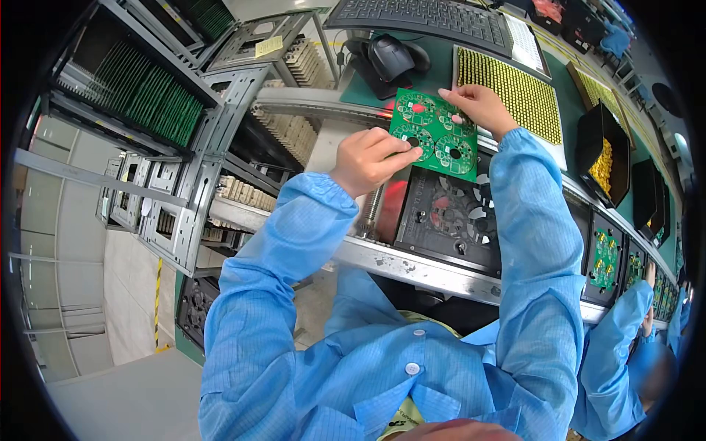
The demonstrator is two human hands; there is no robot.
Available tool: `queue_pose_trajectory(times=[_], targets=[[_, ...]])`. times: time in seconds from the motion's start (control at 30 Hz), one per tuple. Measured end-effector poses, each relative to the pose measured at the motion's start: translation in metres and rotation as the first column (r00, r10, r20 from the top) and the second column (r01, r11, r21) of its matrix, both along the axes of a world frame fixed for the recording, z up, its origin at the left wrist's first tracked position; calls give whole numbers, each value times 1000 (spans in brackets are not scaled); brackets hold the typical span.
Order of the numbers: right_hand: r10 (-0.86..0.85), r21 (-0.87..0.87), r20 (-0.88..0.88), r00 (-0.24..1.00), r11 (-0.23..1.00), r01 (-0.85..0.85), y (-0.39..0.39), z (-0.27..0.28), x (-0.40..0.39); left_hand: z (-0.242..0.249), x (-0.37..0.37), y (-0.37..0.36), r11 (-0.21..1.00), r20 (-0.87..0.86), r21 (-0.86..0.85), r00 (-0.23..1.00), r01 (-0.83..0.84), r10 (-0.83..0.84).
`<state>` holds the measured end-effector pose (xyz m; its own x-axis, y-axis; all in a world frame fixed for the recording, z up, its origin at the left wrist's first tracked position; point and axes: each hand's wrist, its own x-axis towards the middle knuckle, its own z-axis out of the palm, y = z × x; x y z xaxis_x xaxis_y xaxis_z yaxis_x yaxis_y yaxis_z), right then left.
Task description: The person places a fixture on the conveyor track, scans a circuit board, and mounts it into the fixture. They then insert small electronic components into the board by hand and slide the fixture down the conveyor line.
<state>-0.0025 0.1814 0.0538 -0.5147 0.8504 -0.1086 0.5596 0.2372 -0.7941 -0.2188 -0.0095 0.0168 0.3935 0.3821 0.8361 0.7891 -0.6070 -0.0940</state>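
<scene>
A green circuit board [435, 132] with several round patterns is held up above the conveyor rail. My left hand [373, 159] pinches its lower left edge, thumb and fingers together. At the upper right edge my right hand [482, 109] grips the board between thumb and fingers. Red light falls on part of the board. Below and partly behind it lies a black fixture tray [448, 220] with round cutouts, partly covered by my right sleeve.
A rack of green boards [147, 95] stands at the left. Behind the rail are a black scanner [391, 59], a keyboard [434, 22], a tray of yellow parts [507, 92] and black bins [604, 158]. A co-worker's sleeve [618, 338] is at the right.
</scene>
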Motion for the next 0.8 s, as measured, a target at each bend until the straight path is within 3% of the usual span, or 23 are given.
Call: queue_pose_trajectory(times=[0.03,0.17,0.2,0.3,0.37,0.43,0.53,0.8], targets=[[-15,89,48,999,996,10,-4,4,-1,-1,1,0,1000,-21,8,1000,12,-11],[88,66,226,970,992,-106,-27,18,-11,-2,6,-2,998,-74,-3,995,62,-62],[6,301,305,952,948,-103,-22,0,-12,-1,6,-2,1000,-66,-10,998,24,-24],[68,148,136,988,985,-89,-13,-1,-2,-1,0,2,985,27,-88,988,-148,151],[-19,-232,-120,993,973,-10,-11,4,5,-5,-4,11,928,164,-225,927,-298,337],[-131,-321,-197,972,945,62,-5,1,10,-5,-7,17,941,178,-198,934,-273,309],[-245,-354,-217,945,922,157,8,-8,4,-10,-4,27,950,171,-162,940,-268,294],[-235,-265,-49,971,940,214,54,-6,-27,-21,-14,58,907,233,-220,884,-358,406]])
